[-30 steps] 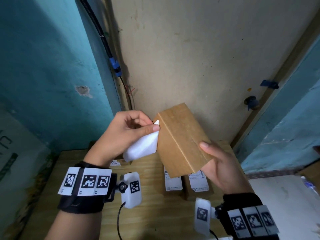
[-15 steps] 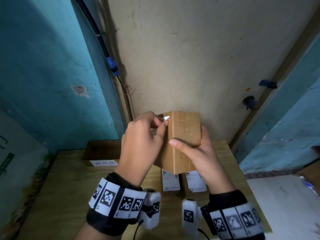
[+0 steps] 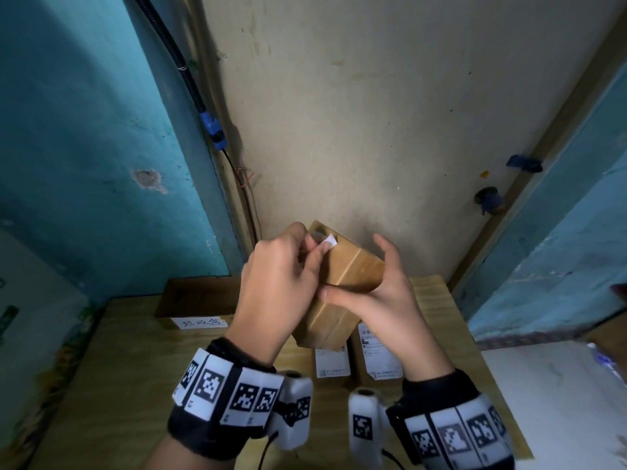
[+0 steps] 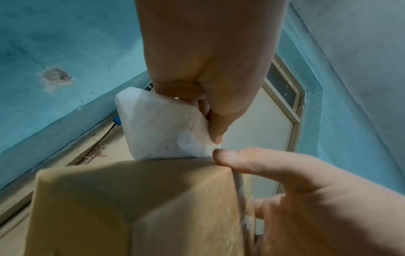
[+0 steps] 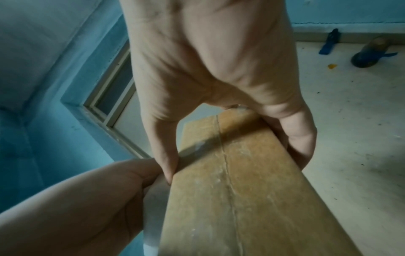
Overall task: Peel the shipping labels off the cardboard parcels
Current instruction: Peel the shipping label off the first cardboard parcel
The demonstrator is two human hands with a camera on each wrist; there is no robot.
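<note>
In the head view, at the centre of the frame, the right hand (image 3: 383,293) holds a cardboard parcel (image 3: 353,273) lifted above the wooden worktop (image 3: 135,361), the thumb across its near face and the fingers curled behind its right side. The parcel is tilted, its far end higher in the frame than its near end. The left hand (image 3: 281,283) is just to the left of it, thumb and forefinger pinching a white shipping label (image 3: 328,239), of which only a small corner shows above the fingers at the parcel's upper left edge.

The left wrist view shows more: the label (image 4: 162,126) is a crumpled white sheet in the centre of the frame, pinched by the left hand (image 4: 203,60) and touching the top edge of the parcel (image 4: 136,204). Whether it still sticks there I cannot tell. The right hand (image 4: 317,199) comes in from the lower right, its thumb tip on the parcel's upper corner.

In the right wrist view the parcel (image 5: 252,190) fills the lower right, a taped seam running down its face, gripped by the right hand (image 5: 208,69); the left hand (image 5: 76,207) is at lower left.

On the worktop below the hands lie 2 more parcels, each with a white printed label: one (image 3: 332,362), the other (image 3: 380,354). In the middle left of the head view stands an open cardboard box (image 3: 193,296) with a handwritten slip on its front.
</note>
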